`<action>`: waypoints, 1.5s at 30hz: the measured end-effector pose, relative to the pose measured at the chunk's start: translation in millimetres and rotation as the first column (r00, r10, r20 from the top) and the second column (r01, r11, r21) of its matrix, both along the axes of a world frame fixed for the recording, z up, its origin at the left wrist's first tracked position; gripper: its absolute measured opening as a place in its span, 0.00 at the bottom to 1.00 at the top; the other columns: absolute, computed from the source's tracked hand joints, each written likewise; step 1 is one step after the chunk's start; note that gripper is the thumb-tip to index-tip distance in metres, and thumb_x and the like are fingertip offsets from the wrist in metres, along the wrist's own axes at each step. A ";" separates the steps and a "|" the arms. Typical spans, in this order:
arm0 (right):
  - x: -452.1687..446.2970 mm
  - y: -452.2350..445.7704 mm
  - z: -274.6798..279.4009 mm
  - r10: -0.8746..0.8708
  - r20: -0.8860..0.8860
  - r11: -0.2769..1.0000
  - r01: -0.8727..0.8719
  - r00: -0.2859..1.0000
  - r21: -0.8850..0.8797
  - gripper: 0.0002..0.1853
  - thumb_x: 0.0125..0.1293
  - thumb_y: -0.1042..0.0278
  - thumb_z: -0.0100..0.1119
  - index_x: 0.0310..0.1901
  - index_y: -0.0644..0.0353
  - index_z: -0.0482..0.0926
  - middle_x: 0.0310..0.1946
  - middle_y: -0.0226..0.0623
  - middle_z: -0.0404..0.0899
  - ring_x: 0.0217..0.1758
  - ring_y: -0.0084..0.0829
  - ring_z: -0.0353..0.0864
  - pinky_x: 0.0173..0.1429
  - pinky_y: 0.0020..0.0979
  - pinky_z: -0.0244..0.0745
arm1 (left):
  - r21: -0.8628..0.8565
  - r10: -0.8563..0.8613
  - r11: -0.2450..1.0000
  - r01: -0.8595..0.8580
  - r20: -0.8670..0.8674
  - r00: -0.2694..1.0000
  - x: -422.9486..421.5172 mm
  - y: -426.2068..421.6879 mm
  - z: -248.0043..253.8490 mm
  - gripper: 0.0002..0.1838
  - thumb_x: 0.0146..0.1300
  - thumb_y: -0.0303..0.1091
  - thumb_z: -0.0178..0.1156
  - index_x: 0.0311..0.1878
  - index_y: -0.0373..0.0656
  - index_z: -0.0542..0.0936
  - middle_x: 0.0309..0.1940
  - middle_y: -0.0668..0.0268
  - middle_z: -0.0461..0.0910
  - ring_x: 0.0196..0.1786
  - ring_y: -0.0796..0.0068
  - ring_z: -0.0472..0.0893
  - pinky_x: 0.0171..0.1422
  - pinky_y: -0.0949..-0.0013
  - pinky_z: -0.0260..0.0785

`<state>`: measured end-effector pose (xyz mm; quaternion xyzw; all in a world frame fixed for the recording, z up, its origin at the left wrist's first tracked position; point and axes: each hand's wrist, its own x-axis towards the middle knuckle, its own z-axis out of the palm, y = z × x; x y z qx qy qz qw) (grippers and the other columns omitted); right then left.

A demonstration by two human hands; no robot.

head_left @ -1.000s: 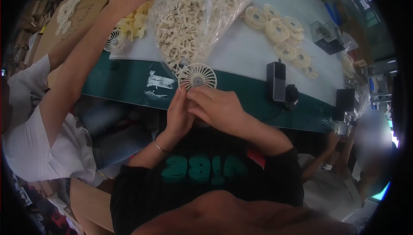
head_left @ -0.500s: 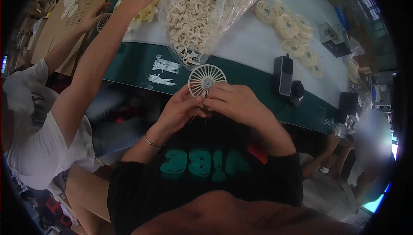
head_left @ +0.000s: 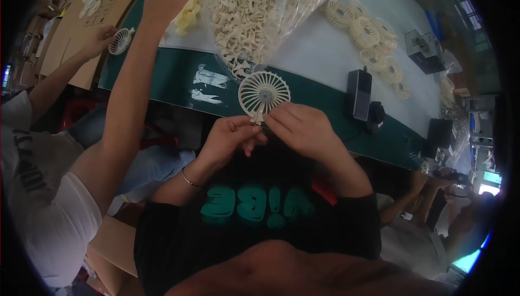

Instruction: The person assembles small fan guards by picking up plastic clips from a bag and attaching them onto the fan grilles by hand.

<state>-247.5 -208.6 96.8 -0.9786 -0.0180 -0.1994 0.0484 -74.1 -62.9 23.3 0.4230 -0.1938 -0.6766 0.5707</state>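
Note:
A round cream fan grille with radial ribs and a grey centre is held up at the table's front edge. My left hand pinches the small neck at the grille's bottom, where a thin wire shows. From the other side, my right hand grips the grille's lower right edge near that neck; its fingertips are partly hidden. Just beyond the grille, a clear plastic bag full of small cream parts lies on the table.
Cream fan grilles lie in a cluster at the right, near a black box-shaped device and a clear case. A co-worker's arm reaches over yellow parts at left; their other hand holds a grille. Another person sits at right.
The grille now stands more clear of my hands, with its neck exposed. The co-worker at left has picked up a grille and moved it left. The view has shifted slightly.

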 end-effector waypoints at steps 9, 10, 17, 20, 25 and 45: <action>-2.5 -6.7 -5.1 -0.036 0.037 0.996 0.033 0.999 0.080 0.19 0.52 0.73 0.66 0.48 0.57 0.85 0.42 0.31 0.84 0.44 0.33 0.87 0.42 0.30 0.83 | 0.004 -0.027 1.000 0.027 0.329 0.944 -8.4 7.7 4.8 0.14 0.79 0.31 0.59 0.55 0.31 0.85 0.31 0.60 0.88 0.25 0.82 0.82 0.28 0.79 0.74; -2.4 -7.2 -4.6 -0.042 0.035 0.992 0.037 0.999 0.120 0.18 0.52 0.73 0.66 0.48 0.55 0.86 0.42 0.30 0.84 0.44 0.33 0.87 0.41 0.30 0.83 | 0.003 -0.026 1.000 0.027 0.330 0.944 -8.6 7.9 3.3 0.14 0.79 0.31 0.59 0.55 0.31 0.85 0.31 0.60 0.88 0.25 0.82 0.82 0.28 0.79 0.74; -4.9 -14.2 -6.1 -0.062 0.007 0.975 0.059 0.998 0.214 0.15 0.53 0.75 0.67 0.44 0.52 0.87 0.40 0.28 0.85 0.43 0.32 0.87 0.40 0.29 0.82 | -0.074 -0.032 0.996 0.058 0.317 0.948 -4.6 11.2 -1.1 0.14 0.78 0.28 0.58 0.61 0.30 0.81 0.38 0.56 0.90 0.33 0.76 0.87 0.36 0.75 0.80; -4.2 -15.4 -8.6 -0.039 0.011 0.953 0.034 0.999 0.300 0.14 0.54 0.74 0.69 0.44 0.51 0.88 0.41 0.28 0.85 0.43 0.33 0.87 0.40 0.30 0.82 | -0.062 -0.018 0.997 0.035 0.255 0.967 -4.0 9.1 5.7 0.25 0.76 0.27 0.61 0.73 0.34 0.69 0.40 0.57 0.90 0.37 0.72 0.89 0.39 0.75 0.81; -2.7 -18.3 -14.5 0.023 -0.032 0.895 -0.006 0.999 0.446 0.12 0.59 0.73 0.71 0.45 0.49 0.88 0.41 0.28 0.85 0.45 0.34 0.87 0.43 0.33 0.83 | -0.158 0.103 0.985 -0.071 0.202 0.974 5.8 6.9 -2.7 0.51 0.70 0.19 0.65 0.86 0.46 0.42 0.45 0.55 0.89 0.48 0.67 0.90 0.49 0.70 0.84; 23.1 -4.5 0.7 0.037 -0.009 0.991 -0.035 0.999 0.129 0.16 0.52 0.72 0.68 0.46 0.57 0.84 0.41 0.31 0.82 0.44 0.32 0.85 0.42 0.31 0.83 | -0.226 0.018 0.972 -0.057 -0.175 0.984 39.9 20.8 -1.4 0.45 0.65 0.13 0.60 0.83 0.38 0.52 0.72 0.49 0.73 0.72 0.57 0.77 0.67 0.59 0.78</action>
